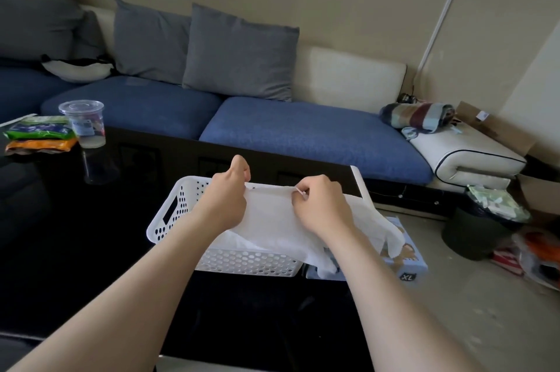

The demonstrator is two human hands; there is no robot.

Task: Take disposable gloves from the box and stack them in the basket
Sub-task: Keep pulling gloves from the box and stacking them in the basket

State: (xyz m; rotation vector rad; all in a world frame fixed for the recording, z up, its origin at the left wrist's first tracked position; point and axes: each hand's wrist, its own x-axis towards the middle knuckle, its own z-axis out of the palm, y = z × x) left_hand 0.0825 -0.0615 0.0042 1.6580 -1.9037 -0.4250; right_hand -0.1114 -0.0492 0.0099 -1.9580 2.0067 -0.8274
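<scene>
Both hands hold one glove (272, 220) stretched flat above the basket (175, 211). The left hand (225, 195) grips one end of the glove's far edge with curled fingers, thumb up. The right hand (318, 205) pinches the other end between thumb and fingertips. The glove is thin, white and half see-through. It hangs from that edge toward the person, covering most of the basket's opening, and its finger end droops off to the right over the box (415, 265).

The basket is white with holes in its walls and a slot handle on its left end. It stands near the right edge of the black table (75, 250). The box (pale blue, marked XL) lies just beside the basket's right side; I cannot tell whether the table carries it.

At the table's far left corner a clear lidded cup (86, 126) stands next to a pile of packets (39, 133). Beyond the table is a blue sofa (303, 135) with a rolled blanket (418, 115) at its right end. A dark bin (472, 232) sits on the floor to the right.
</scene>
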